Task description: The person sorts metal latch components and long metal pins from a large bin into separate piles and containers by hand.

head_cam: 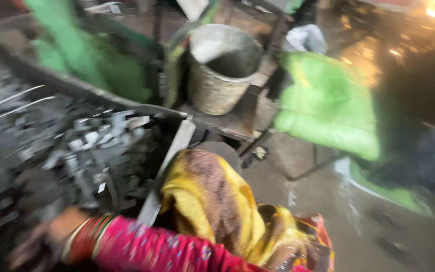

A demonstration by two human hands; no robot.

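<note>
Mostly blurred | left hand (31, 249) over metal scraps (91, 146), grip unclear | right hand unseen.

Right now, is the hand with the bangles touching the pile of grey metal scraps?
Cannot tell. In the head view the left hand reaches down at the lower edge of the metal scraps, but motion blur hides whether its fingers meet any piece.

Dim, heavily motion-blurred view, warm lamp glare at top right
</note>
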